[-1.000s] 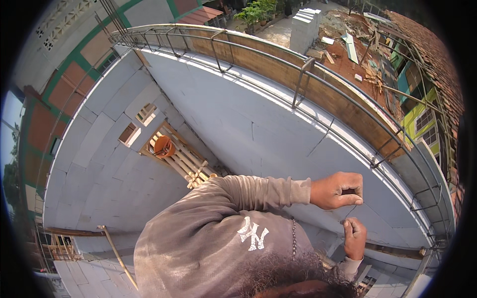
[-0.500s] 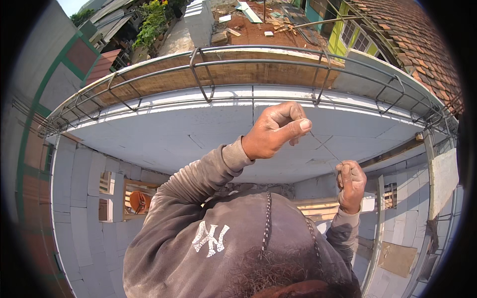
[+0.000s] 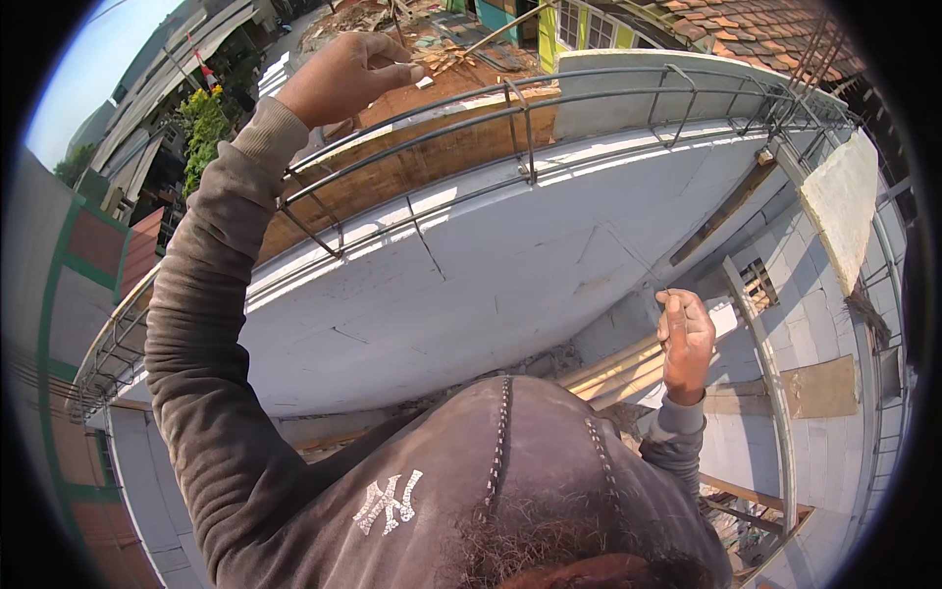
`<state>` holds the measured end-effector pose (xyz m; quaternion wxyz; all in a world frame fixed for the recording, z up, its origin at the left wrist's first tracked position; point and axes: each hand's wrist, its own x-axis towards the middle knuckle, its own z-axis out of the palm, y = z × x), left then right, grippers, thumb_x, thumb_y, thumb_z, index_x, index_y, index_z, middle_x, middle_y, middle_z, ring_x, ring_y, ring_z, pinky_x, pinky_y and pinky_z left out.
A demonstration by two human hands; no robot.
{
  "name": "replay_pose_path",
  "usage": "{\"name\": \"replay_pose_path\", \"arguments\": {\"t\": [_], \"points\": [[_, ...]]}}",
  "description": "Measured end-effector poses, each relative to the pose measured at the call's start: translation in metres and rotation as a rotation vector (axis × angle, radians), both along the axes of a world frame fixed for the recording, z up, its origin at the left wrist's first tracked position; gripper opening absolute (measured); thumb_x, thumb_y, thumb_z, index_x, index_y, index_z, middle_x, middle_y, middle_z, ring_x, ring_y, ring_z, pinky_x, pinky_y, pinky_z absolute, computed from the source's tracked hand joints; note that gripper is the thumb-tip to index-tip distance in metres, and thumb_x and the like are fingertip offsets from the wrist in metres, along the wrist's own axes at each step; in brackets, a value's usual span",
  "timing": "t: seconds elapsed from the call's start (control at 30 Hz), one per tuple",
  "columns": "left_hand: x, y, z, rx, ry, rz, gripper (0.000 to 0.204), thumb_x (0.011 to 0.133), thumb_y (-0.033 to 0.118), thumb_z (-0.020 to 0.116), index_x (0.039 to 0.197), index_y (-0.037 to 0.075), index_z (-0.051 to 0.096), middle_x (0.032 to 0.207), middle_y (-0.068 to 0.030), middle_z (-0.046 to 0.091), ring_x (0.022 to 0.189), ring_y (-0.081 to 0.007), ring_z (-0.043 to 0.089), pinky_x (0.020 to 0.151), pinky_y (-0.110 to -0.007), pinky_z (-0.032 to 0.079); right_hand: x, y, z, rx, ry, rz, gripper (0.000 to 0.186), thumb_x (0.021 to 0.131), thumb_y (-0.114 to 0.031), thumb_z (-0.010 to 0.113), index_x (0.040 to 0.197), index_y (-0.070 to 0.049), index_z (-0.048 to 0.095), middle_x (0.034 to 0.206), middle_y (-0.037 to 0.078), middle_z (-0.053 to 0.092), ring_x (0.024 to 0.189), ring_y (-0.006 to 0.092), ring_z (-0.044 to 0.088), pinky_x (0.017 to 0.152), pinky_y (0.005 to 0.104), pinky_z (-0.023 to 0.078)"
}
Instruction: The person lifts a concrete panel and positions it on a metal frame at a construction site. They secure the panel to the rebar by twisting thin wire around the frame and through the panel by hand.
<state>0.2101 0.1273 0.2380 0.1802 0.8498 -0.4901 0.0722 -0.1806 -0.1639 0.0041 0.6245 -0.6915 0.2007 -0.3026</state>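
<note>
Right hand (image 3: pixel 687 339): fingertips pinched on one thin grey wire (image 3: pixel 638 258), extending up-left before the pale grey block wall (image 3: pixel 471 285). Left hand (image 3: pixel 345 79): raised, fingers curled, contents indiscernible, near dark steel rebar cage (image 3: pixel 531 152).

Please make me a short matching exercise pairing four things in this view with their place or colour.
Column one:
1. left hand
2. right hand
3. rebar frame
4. roof tiles

Column two:
A. along the top of the pale wall
B. reddish-orange
C. raised, upper left of the picture
D. right of centre, lower than the other hand

Pairs: 1-C, 2-D, 3-A, 4-B.
</note>
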Motion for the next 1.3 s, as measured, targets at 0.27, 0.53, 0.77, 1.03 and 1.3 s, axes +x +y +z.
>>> {"name": "replay_pose_path", "arguments": {"t": [0.27,0.53,0.77,1.03,1.3], "points": [[0.075,0.004,-0.035,0.390,0.492,0.050,0.045,0.108,0.043,0.064,0.124,0.002,0.076,0.091,-0.0009,0.071,0.083,-0.0116,0.059,0.080,-0.036,0.053,-0.015,0.016,-0.038,-0.016,0.053,-0.077,0.030,0.112,-0.026,0.061,0.113,0.003,0.071,0.073,-0.003,0.057,0.065,0.0051,0.048,0.061,0.0229,0.040],[0.072,0.003,-0.037,0.579,0.463,-0.086,0.052,0.093,0.049,0.084,0.111,0.001,0.078,0.090,-0.0016,0.074,0.086,-0.0116,0.062,0.079,-0.035,0.051,-0.022,0.030,-0.057,0.029,0.065,-0.172,0.026,0.111,-0.026,0.062,0.112,-0.001,0.069,0.072,-0.003,0.056,0.060,0.0032,0.044,0.054,0.0222,0.033],[0.071,0.006,-0.037,0.484,0.322,-0.203,0.030,0.098,0.029,0.081,0.102,-0.001,0.080,0.080,-0.0032,0.074,0.075,-0.0101,0.060,0.072,-0.034,0.051,0.002,0.047,-0.037,0.161,0.028,-0.180,0.021,0.109,-0.022,0.066,0.106,-0.001,0.069,0.083,0.002,0.068,0.066,0.0047,0.054,0.057,0.0204,0.045],[0.048,0.001,-0.024,0.514,0.108,-0.069,0.033,0.100,0.033,0.076,0.106,0.001,0.078,0.087,-0.0110,0.078,0.075,-0.0214,0.067,0.075,-0.039,0.055,0.036,0.062,-0.018,0.040,0.057,-0.125,0.022,0.108,-0.022,0.068,0.102,0.000,0.068,0.083,0.004,0.069,0.074,0.0078,0.062,0.066,0.0247,0.054],[0.035,0.010,-0.021,0.448,-0.019,-0.047,0.030,0.106,0.029,0.066,0.102,0.001,0.077,0.086,-0.0175,0.073,0.078,-0.0305,0.067,0.076,-0.043,0.053,0.044,0.080,-0.018,-0.033,0.034,-0.118,0.018,0.106,-0.017,0.070,0.100,0.001,0.067,0.078,0.004,0.067,0.067,0.0076,0.059,0.062,0.0245,0.051]]}}
